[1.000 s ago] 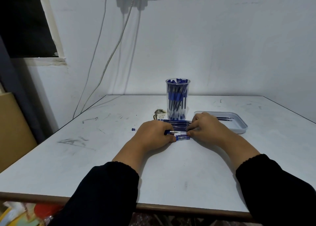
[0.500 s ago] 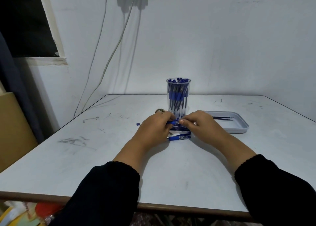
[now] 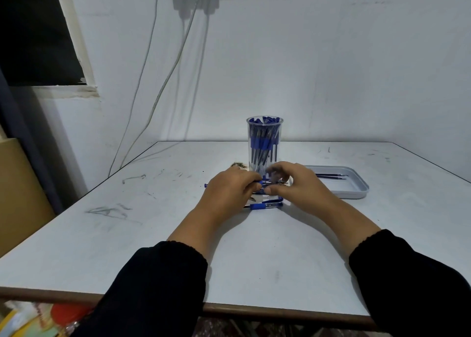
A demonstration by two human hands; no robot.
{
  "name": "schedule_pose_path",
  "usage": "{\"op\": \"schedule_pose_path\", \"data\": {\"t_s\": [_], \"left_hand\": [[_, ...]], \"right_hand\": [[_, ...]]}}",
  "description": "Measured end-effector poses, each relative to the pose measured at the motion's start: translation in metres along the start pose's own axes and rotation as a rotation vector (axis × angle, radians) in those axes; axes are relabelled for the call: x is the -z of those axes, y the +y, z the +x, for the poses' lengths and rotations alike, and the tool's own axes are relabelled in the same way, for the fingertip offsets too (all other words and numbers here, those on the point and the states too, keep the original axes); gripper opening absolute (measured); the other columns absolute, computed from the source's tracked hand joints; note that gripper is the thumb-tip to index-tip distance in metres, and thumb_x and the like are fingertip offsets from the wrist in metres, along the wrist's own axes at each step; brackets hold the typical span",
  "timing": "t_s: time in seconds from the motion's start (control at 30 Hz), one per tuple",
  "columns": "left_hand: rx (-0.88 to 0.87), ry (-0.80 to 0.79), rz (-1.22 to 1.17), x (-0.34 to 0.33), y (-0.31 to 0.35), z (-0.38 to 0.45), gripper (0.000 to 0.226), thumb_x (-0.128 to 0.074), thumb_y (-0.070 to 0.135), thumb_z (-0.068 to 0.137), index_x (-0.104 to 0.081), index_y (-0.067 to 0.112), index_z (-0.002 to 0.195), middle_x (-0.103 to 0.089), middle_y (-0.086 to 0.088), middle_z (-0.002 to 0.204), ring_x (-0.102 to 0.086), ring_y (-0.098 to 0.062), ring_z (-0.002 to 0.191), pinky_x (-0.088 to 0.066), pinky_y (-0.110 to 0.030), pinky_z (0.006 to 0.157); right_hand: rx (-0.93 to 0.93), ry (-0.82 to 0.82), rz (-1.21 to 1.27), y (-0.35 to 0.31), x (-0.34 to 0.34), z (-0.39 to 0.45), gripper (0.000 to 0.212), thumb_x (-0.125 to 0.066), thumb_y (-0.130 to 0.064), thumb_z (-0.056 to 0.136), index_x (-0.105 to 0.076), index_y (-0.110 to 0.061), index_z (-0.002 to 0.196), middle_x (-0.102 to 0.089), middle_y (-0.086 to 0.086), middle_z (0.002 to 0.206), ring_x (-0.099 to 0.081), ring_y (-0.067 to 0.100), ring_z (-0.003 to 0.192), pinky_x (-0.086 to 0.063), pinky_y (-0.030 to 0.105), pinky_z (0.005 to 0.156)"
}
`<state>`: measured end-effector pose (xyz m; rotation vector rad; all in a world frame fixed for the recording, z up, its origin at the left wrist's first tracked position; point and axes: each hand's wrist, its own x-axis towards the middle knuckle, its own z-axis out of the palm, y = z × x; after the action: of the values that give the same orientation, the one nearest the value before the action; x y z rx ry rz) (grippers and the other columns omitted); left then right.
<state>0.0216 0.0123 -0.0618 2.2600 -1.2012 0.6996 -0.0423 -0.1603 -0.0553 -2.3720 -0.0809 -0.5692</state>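
Centre of the frame: left hand [image 3: 229, 192] curled round a blue pen [image 3: 259, 183], long axis lying left to right across the picture, one tip poking out past the knuckles on the left, the blue end pointing at the right hand [image 3: 299, 184]. Right hand just beside that end and the nearer of the two to it, fingers [image 3: 276, 172] bent and blurred, thumb [image 3: 267, 190] apart below them; impossible to tell whether pinching anything. Judged next: a short sideways move from the right, along the pen's axis.

Just below both hands, loose pens [image 3: 265, 205] flat on the white table [image 3: 153, 234], roughly parallel to the held one. Behind, a clear cup of pens [image 3: 264, 143], upright. Right of centre, a grey tray [image 3: 356, 192] holding thin refills [image 3: 331, 175]. Scuffed tabletop, white wall [image 3: 331, 69], cables [image 3: 153, 82] in the upper left beside a dark window [image 3: 33, 31].
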Motion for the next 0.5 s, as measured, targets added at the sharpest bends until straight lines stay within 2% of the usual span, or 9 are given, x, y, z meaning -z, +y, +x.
{"op": "schedule_pose_path", "data": {"t_s": [0.03, 0.1, 0.17, 0.27, 0.33, 0.4, 0.43, 0.5], "left_hand": [[0.001, 0.003, 0.002, 0.0003, 0.0002, 0.0001, 0.017, -0.055, 0.02, 0.093, -0.069, 0.018, 0.103, -0.066, 0.0, 0.086, -0.051, -0.017, 0.083, -0.037, -0.03, 0.061], [0.006, 0.001, 0.002, 0.0006, 0.0006, 0.0001, 0.017, -0.055, 0.022, 0.094, -0.068, 0.018, 0.103, -0.066, 0.0, 0.087, -0.051, -0.016, 0.084, -0.034, -0.028, 0.062], [0.006, -0.009, 0.015, 0.001, 0.0013, -0.0002, 0.017, -0.054, 0.022, 0.094, -0.068, 0.018, 0.104, -0.065, -0.001, 0.088, -0.05, -0.016, 0.085, -0.033, -0.028, 0.062], [0.011, -0.001, 0.016, 0.0017, 0.0012, -0.0005, 0.018, -0.054, 0.022, 0.095, -0.067, 0.018, 0.104, -0.064, -0.001, 0.087, -0.05, -0.016, 0.084, -0.033, -0.028, 0.062], [0.015, 0.008, 0.022, 0.002, 0.0012, -0.0002, 0.018, -0.054, 0.023, 0.095, -0.067, 0.018, 0.105, -0.064, 0.0, 0.087, -0.05, -0.015, 0.084, -0.031, -0.026, 0.062], [0.012, 0.009, 0.023, 0.0019, 0.0017, -0.0001, 0.018, -0.054, 0.024, 0.094, -0.067, 0.018, 0.105, -0.064, 0.0, 0.087, -0.05, -0.015, 0.084, -0.031, -0.026, 0.062], [0.012, 0.007, 0.023, 0.0021, 0.002, -0.0001, 0.018, -0.054, 0.024, 0.094, -0.067, 0.018, 0.105, -0.064, 0.001, 0.088, -0.05, -0.015, 0.084, -0.032, -0.026, 0.062], [0.015, -0.003, 0.028, 0.0021, 0.0018, 0.0, 0.018, -0.053, 0.023, 0.095, -0.067, 0.018, 0.105, -0.064, 0.0, 0.088, -0.049, -0.014, 0.083, -0.032, -0.026, 0.062]], "right_hand": [[-0.015, -0.016, -0.021, 0.0003, 0.0001, 0.0004, 0.009, -0.068, -0.035, 0.086, -0.065, -0.033, 0.095, -0.063, -0.011, 0.084, -0.056, 0.005, 0.084, -0.042, 0.018, 0.07], [-0.024, -0.038, -0.086, 0.0015, -0.0014, 0.0002, 0.016, -0.058, -0.04, 0.093, -0.066, -0.03, 0.082, -0.059, -0.006, 0.073, -0.054, 0.009, 0.075, -0.039, 0.023, 0.064], [-0.02, -0.029, -0.073, 0.0019, -0.0015, 0.0015, 0.008, -0.064, -0.031, 0.09, -0.063, -0.03, 0.082, -0.057, -0.009, 0.074, -0.053, 0.006, 0.074, -0.039, 0.023, 0.064], [-0.033, -0.034, 0.077, 0.0035, -0.0016, 0.0005, 0.024, -0.075, -0.022, 0.081, -0.06, -0.036, 0.092, -0.059, -0.013, 0.081, -0.056, 0.002, 0.079, -0.042, 0.02, 0.071], [-0.058, -0.03, 0.079, 0.0033, -0.0023, 0.0012, 0.01, -0.069, -0.033, 0.086, -0.064, -0.032, 0.095, -0.06, -0.012, 0.08, -0.057, 0.005, 0.08, -0.043, 0.022, 0.071], [-0.057, -0.023, 0.019, 0.0041, -0.0025, 0.0025, 0.018, -0.057, -0.038, 0.094, -0.067, -0.026, 0.086, -0.06, -0.009, 0.074, -0.057, 0.009, 0.077, -0.042, 0.025, 0.066], [-0.058, -0.021, 0.008, 0.0023, -0.0021, 0.002, 0.019, -0.057, -0.035, 0.095, -0.067, -0.026, 0.082, -0.06, -0.009, 0.073, -0.056, 0.008, 0.075, -0.041, 0.023, 0.065], [-0.057, -0.016, 0.074, 0.0012, -0.0013, 0.0012, 0.005, -0.065, -0.025, 0.09, -0.067, -0.028, 0.086, -0.061, -0.011, 0.075, -0.056, 0.003, 0.074, -0.04, 0.018, 0.064]]}}
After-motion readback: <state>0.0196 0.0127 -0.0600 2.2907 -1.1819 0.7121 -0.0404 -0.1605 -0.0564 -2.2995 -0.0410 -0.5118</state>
